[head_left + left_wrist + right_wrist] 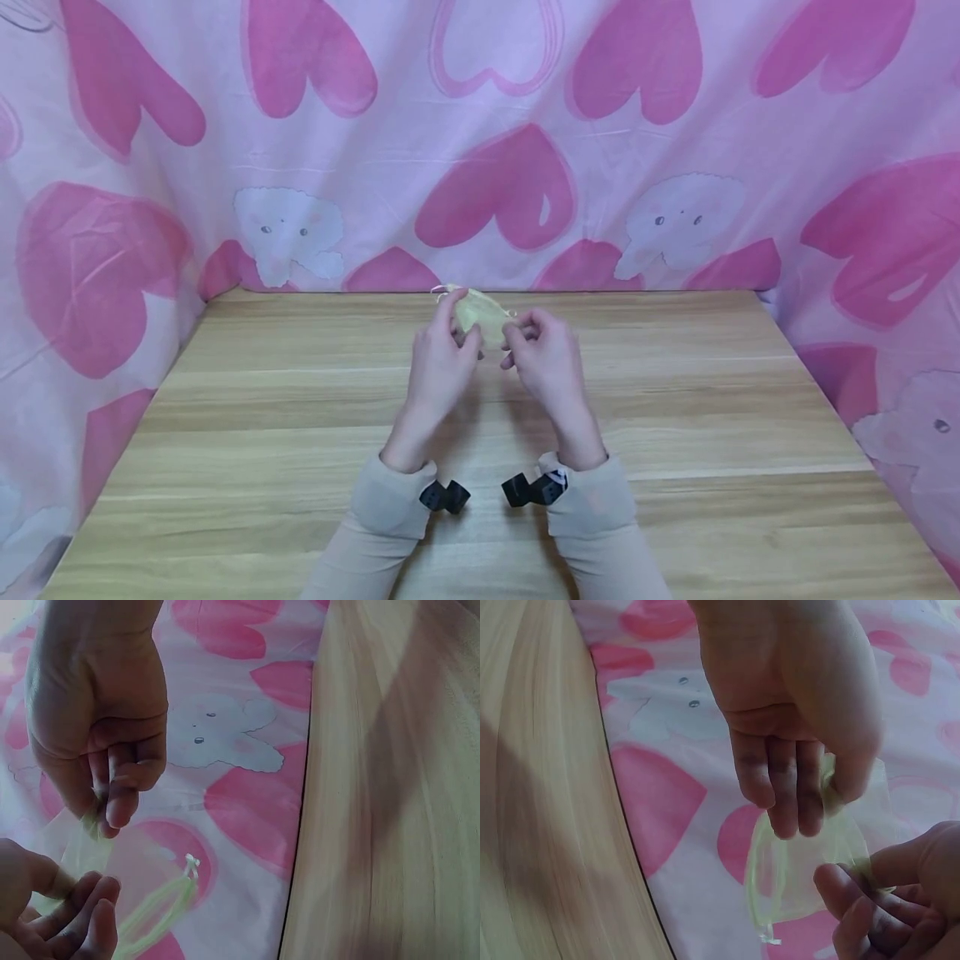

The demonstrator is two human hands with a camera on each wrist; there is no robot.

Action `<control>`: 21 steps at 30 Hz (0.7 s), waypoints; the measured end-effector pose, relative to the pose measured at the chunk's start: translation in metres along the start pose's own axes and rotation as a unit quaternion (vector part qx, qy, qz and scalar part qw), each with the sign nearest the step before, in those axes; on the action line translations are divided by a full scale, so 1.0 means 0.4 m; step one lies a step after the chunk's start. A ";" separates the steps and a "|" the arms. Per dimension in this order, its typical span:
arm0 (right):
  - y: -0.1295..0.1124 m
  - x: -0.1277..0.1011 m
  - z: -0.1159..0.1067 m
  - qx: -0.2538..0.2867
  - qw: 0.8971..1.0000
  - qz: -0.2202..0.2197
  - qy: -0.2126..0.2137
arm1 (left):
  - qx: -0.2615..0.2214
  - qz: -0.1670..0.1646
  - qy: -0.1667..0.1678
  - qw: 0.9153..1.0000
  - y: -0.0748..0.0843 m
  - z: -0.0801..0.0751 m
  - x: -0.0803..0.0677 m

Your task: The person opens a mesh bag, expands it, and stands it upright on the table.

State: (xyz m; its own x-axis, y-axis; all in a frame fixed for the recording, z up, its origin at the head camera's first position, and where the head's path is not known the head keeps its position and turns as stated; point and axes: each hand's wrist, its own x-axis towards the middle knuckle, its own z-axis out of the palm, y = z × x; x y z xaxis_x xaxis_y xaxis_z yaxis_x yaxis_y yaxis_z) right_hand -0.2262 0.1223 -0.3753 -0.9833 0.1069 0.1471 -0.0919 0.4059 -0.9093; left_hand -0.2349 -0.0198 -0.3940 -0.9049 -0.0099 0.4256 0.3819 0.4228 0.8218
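Observation:
A small sheer drawstring pouch, pale yellow-green, is held up between both hands above the far part of the table. My left hand pinches one side of it between thumb and fingers. On the other side, my right hand pinches the cloth the same way. In the left wrist view the thin pouch shows a cord end with a small white knot. The right wrist view shows the see-through pouch stretched between the two hands, its gathered cloth partly hidden by fingertips.
Beneath the hands lies a wood-grain table. A pink curtain with hearts and white cartoon animals hangs along its back and both sides. Small black cameras sit at both sleeve cuffs.

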 end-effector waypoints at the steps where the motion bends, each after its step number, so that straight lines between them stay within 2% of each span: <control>1: -0.001 0.000 0.001 -0.003 1.000 -0.002 0.004 | -0.003 -0.006 -0.002 1.000 -0.001 0.000 0.001; 4: -0.001 -0.001 0.001 -0.011 1.000 -0.009 0.015 | 0.008 -0.006 0.002 1.000 -0.004 0.001 0.002; 11: 0.003 0.003 -0.008 -0.033 0.999 -0.022 0.021 | 0.096 0.035 0.012 0.995 -0.004 0.001 0.000; 15: 0.006 0.005 -0.014 -0.043 0.998 -0.030 0.028 | 0.128 0.047 0.003 0.991 0.001 -0.006 0.000; 19: 0.006 0.004 -0.012 -0.028 0.998 -0.040 0.038 | 0.144 0.067 -0.007 0.987 -0.003 -0.005 0.001; 21: 0.005 0.003 -0.008 -0.022 0.998 -0.046 0.040 | 0.137 0.070 -0.003 0.988 -0.004 -0.003 0.000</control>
State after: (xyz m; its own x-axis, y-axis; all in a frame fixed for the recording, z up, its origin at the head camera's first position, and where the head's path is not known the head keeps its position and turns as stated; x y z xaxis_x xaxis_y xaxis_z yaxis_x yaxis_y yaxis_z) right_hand -0.2271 0.1262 -0.3755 -0.9552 0.1393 0.2613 -0.1721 0.4567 -0.8728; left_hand -0.2354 -0.0217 -0.3949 -0.8487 0.0714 0.5241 0.4386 0.6487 0.6219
